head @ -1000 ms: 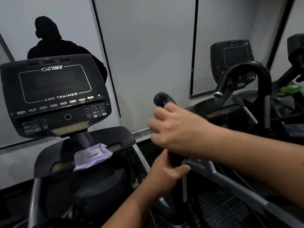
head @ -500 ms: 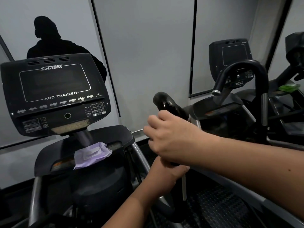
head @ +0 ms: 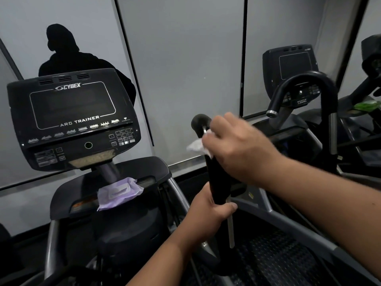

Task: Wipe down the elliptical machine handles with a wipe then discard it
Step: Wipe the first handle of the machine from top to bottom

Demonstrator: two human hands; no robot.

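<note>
Gripping low on the black handle point(head: 214, 178), left hand point(head: 208, 211) wrapped round the bottom of the foam grip, thumb lying across the near side, forearm rising from the lower edge of view. Reaching in from the right, right hand point(head: 237, 147) held across the upper handle, knuckles up, fingers curled over a crumpled white wipe point(head: 198, 145) and pressing it against the grip just under the rounded top. Peeking out to the left of the fingers, only a ragged corner of the wipe; rest of it covered by the hand, blurred as well. Hidden too, the stretch of handle behind the right palm, and the fingertips of both hands on the far side. Standing nearly upright, long axis running bottom to top, leaning slightly left and away, knob end pointing up toward the grey wall. Sitting left of the handle, Cybex console point(head: 72, 118), screen dark, and below it a purple wipes pack point(head: 118, 193) lying flat on the machine's tray. Off to the right, a second machine, its curved handlebar point(head: 309, 83) partly cut off by the right forearm.
</note>
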